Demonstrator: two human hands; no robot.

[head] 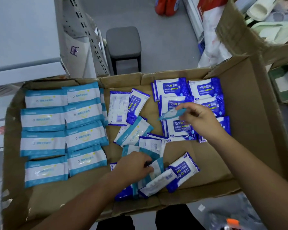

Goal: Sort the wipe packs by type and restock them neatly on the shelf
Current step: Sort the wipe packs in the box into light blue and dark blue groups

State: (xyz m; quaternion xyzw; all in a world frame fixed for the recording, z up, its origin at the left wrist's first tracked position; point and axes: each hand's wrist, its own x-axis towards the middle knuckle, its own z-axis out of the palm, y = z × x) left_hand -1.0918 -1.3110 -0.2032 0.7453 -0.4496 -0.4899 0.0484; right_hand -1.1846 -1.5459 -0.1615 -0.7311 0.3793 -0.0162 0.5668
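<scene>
Teal pack (172, 113) is pinched by the right hand (199, 118) above the right side of the cardboard box (248, 113), long axis across it. Teal rows (63, 130) lie at the box's left. A second pack (156, 168) is gripped mid-box by the left hand (133, 166), judged nearer those rows.

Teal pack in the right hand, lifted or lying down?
Lifted: right hand pinches the teal pack, tilted, over the dark blue packs.

Teal packs (43, 120) gridded left; dark-blue packs (173, 87) stacked right; mixed pile (133, 133) centre.
</scene>
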